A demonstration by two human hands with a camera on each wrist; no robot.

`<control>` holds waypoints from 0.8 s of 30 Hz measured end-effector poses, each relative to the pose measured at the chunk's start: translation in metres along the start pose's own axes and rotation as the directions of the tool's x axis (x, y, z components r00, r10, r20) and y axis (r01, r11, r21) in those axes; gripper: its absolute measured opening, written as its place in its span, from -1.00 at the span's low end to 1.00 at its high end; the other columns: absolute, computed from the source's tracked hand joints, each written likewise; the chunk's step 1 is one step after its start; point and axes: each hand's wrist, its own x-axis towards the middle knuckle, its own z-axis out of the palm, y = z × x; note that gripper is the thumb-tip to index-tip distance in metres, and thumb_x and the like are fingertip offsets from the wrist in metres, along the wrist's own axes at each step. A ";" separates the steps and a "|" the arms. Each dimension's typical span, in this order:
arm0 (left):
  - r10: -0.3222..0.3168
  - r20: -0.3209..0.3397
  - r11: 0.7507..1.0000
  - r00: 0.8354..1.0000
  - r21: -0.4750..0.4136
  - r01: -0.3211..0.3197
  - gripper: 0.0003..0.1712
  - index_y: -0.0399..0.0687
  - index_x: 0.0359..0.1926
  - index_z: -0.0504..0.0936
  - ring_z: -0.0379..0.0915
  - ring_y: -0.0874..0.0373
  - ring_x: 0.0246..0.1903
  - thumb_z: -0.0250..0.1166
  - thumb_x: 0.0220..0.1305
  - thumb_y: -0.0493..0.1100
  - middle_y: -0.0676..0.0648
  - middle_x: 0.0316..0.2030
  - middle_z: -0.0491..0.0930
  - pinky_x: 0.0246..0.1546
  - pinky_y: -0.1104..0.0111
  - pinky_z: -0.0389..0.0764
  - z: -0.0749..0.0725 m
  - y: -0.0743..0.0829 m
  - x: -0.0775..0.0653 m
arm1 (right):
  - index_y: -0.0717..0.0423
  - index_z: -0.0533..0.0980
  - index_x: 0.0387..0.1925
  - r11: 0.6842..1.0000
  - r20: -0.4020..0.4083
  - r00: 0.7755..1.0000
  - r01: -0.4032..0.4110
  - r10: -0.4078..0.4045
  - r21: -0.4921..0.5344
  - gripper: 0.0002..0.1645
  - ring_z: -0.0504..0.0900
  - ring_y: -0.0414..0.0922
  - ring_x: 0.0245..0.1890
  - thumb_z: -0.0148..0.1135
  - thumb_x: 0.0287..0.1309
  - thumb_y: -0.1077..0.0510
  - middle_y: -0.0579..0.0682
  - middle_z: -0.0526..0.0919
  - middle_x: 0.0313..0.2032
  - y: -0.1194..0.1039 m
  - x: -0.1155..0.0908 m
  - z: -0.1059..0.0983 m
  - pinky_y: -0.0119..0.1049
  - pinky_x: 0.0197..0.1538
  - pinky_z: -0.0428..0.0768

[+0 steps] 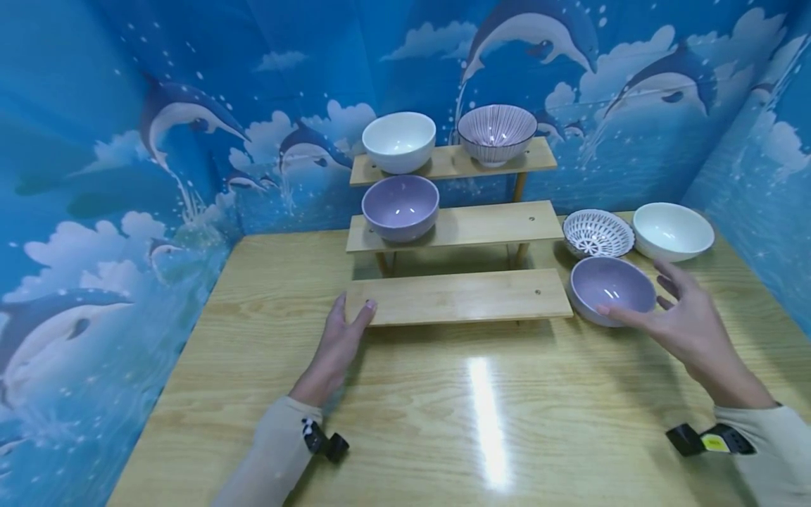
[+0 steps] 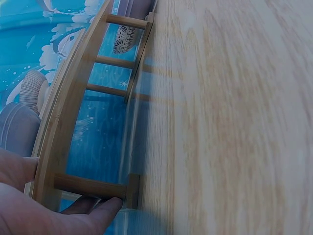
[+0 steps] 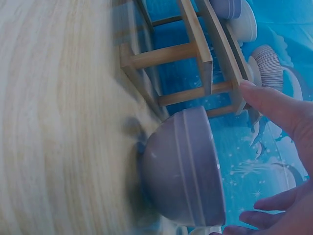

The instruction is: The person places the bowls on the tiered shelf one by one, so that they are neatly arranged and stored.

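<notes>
A three-tier wooden stand (image 1: 459, 299) rests on the table. My left hand (image 1: 336, 345) grips the left end of its lowest shelf, thumb at the top edge and fingers down by the leg (image 2: 90, 186). My right hand (image 1: 687, 324) hovers with spread fingers at a purple bowl (image 1: 611, 289) right of the stand, thumb over its near rim. In the right wrist view this bowl (image 3: 183, 169) stands upright beside the stand. Another purple bowl (image 1: 400, 209) sits on the middle shelf. On the top shelf are a white bowl (image 1: 399, 143) and a striped bowl (image 1: 497, 134).
Behind the right-hand purple bowl stand a blue-and-white patterned bowl (image 1: 598, 234) and a white bowl (image 1: 673, 231), close together. A blue dolphin-print curtain (image 1: 304, 63) surrounds the back and sides of the wood-grain table (image 1: 412, 422).
</notes>
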 end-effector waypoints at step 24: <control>0.010 0.002 1.000 1.000 0.005 -0.010 0.19 0.01 0.63 -0.30 -0.46 -0.13 0.57 0.13 0.34 0.45 -0.14 0.61 -0.37 0.52 -0.12 -0.22 0.001 0.000 0.001 | 0.25 -0.24 0.60 0.996 -0.006 0.998 -0.059 0.059 -0.073 0.57 0.17 0.49 0.34 0.66 -0.11 -0.13 0.49 0.01 0.48 0.014 0.010 0.016 0.49 0.20 0.31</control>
